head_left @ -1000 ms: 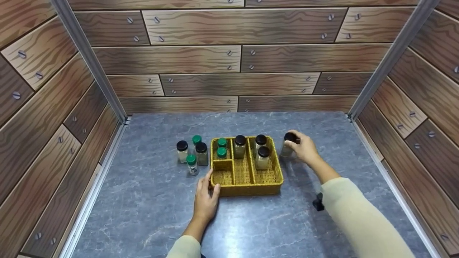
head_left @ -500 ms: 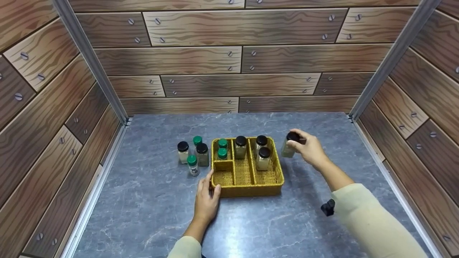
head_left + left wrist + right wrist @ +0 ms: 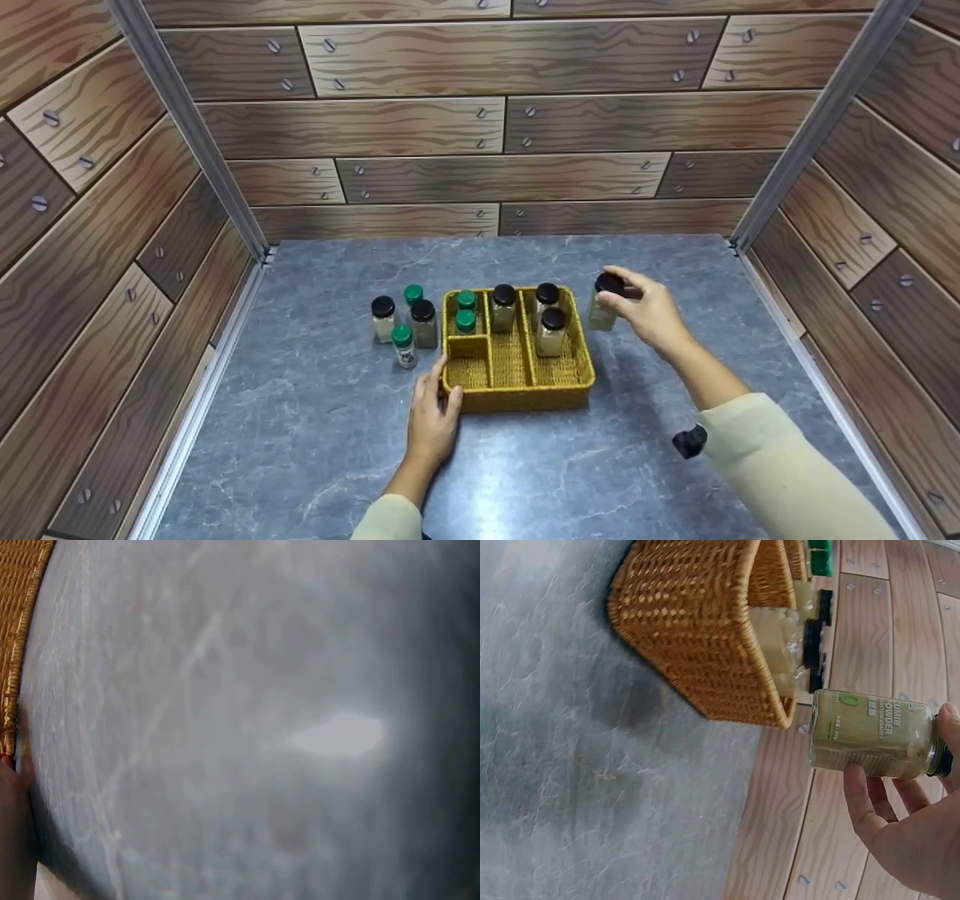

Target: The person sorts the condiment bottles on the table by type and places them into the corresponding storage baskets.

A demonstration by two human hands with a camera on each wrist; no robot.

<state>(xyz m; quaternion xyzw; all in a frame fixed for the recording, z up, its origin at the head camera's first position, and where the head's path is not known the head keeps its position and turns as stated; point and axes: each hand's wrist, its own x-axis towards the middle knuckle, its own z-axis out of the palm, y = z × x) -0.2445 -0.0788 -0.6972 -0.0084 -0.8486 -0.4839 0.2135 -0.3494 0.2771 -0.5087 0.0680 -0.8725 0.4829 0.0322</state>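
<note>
My right hand (image 3: pixel 651 313) holds a glass spice jar (image 3: pixel 602 313) with a black lid, gripping it near the top. In the right wrist view the label on this jar (image 3: pixel 870 731) reads cumin powder, and it appears raised to about the basket's rim height. A woven divided basket (image 3: pixel 525 400) stands just left of it. At the basket's front left corner rests my left hand (image 3: pixel 433 424), its fingers fairly straight along the side and its thumb at the front. Inside are two green-lidded jars (image 3: pixel 466 321) at back left, one black-lidded jar (image 3: pixel 503 307) in the middle, and two black-lidded jars (image 3: pixel 550 337) on the right.
Left of the basket stand two black-lidded jars (image 3: pixel 424 324) and two green-lidded jars (image 3: pixel 403 346), close together. The grey marbled tabletop (image 3: pixel 300 420) is bounded by wood-patterned walls (image 3: pixel 495 124) at the back and sides. The left wrist view shows mostly tabletop.
My right hand has raised the spice jar slightly, and the right forearm has shifted right. In the last half second the jar has moved a little left. My left hand stays at the basket.
</note>
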